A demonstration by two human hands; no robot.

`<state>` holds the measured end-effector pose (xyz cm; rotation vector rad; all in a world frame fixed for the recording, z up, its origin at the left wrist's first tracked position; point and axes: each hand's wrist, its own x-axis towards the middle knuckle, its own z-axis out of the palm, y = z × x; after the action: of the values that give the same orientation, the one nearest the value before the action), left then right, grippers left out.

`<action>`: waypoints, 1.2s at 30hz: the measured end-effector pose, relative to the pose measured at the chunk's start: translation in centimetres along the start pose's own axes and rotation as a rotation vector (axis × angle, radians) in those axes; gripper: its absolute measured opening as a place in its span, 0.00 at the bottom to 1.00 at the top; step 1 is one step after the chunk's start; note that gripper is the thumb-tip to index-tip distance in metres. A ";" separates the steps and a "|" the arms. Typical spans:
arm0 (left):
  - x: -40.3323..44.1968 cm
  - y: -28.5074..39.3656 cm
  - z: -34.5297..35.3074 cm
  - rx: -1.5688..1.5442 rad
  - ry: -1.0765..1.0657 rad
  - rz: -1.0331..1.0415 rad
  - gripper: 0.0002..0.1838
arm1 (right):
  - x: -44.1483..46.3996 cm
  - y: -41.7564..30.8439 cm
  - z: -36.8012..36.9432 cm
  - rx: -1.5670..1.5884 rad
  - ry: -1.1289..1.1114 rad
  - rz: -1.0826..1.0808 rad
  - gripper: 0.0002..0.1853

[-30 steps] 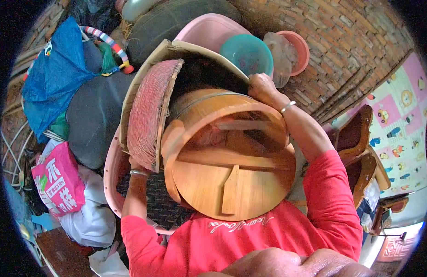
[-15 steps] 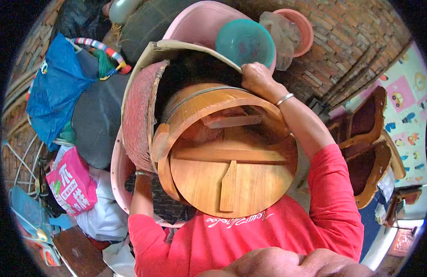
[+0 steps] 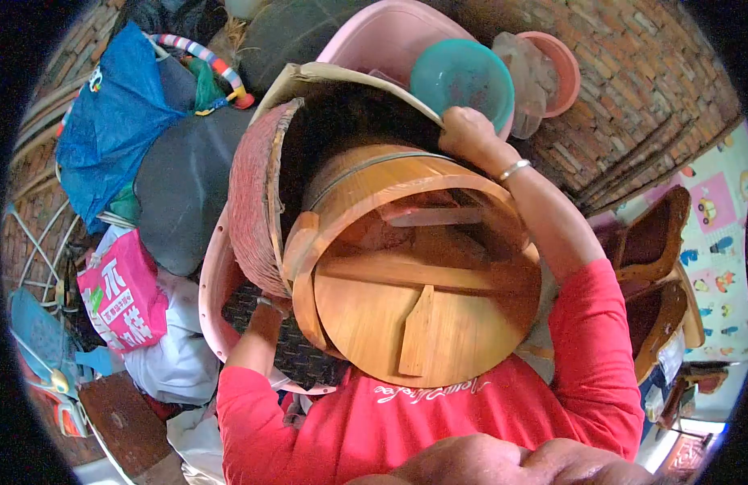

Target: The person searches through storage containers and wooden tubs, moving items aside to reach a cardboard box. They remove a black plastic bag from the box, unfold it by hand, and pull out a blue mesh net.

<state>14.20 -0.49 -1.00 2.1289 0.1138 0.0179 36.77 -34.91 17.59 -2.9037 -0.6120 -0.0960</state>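
Note:
A wooden bucket (image 3: 366, 178) lies tilted in a dark-lined cardboard box (image 3: 342, 77), its mouth toward me. In its opening sits a round wooden lid (image 3: 358, 323) with a crossbar and a short wooden strip. My right hand (image 3: 471, 133), with a silver bangle at the wrist, is closed over the box's upper right edge. At the lower left, my left hand (image 3: 275, 303) is against the underside of a red ridged panel (image 3: 257, 202) on the box's side; its fingers are hidden.
Beyond the box are a pink tub (image 3: 382, 36), a teal basin (image 3: 463, 85) and a salmon bucket (image 3: 560, 73) beside clear plastic. Blue fabric (image 3: 111, 121) and a pink bag (image 3: 123, 295) lie left. Wooden chairs (image 3: 653, 234) stand right, near a brick wall (image 3: 633, 73).
The view has shifted, so the box, bucket and lid appear farther right. Slightly more of my left wrist shows below the red panel. My right hand keeps its hold on the box edge.

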 end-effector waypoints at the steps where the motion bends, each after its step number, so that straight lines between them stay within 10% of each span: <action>1: 0.0 0.0 0.2 -0.021 -0.009 0.004 0.31 | -0.1 0.1 0.0 0.001 -0.007 -0.012 0.11; 11: 0.0 -0.8 0.7 -0.192 -0.097 0.005 0.31 | 0.0 2.0 -0.9 0.006 -0.067 -0.128 0.15; 13: -0.1 -0.9 0.9 -0.212 -0.113 -0.001 0.31 | -2.1 1.9 -2.5 0.123 0.395 -0.411 0.21; 20: -0.3 -0.8 1.1 -0.260 -0.174 -0.007 0.30 | -8.2 -3.7 -5.9 0.558 -0.012 -0.776 0.27; 30: -0.3 -0.6 2.3 -0.321 -0.289 -0.004 0.30 | -7.1 -1.5 -7.3 0.704 -0.273 -0.567 0.29; 32: -0.4 -0.5 2.6 -0.331 -0.307 -0.003 0.30 | -4.6 -1.4 -6.4 0.444 0.292 -0.438 0.28; 36: -0.6 -0.6 2.7 -0.354 -0.307 -0.004 0.29 | 1.0 1.5 -2.2 0.208 0.205 -0.321 0.23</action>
<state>13.74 -2.55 -2.93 1.7547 -0.0634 -0.2715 38.21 -36.28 19.58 -2.5339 -0.9795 -0.3437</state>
